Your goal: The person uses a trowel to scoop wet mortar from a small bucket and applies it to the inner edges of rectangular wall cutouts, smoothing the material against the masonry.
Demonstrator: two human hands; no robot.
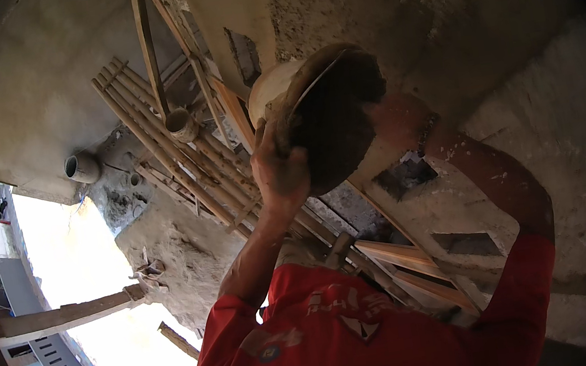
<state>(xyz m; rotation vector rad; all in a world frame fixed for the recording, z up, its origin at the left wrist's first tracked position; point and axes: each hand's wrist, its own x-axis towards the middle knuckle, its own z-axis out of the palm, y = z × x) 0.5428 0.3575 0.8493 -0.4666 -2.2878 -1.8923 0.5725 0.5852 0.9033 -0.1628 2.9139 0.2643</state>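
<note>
A round basin [275, 84] with a pale outside is held up in front of me, tilted so that its opening faces right. Dark grey stuff that looks like wet mortar [337, 121] covers its inside. My left hand [282, 169] is closed on the basin's near left rim, thumb toward the inside. At the opposite side my right hand [404, 122], with a dark band on its wrist, reaches to the mortar's edge. Its fingers are smeared by motion and partly lost against the dark mortar, so their grip cannot be told.
Behind my arms runs a scaffold of long poles [179, 173] with a bucket [182, 124] by it. Another bucket [83, 167] lies farther left near a grey mortar patch [120, 207]. A plastered wall [525, 128] with square openings stands right. A timber beam [72, 315] crosses the bright opening at left.
</note>
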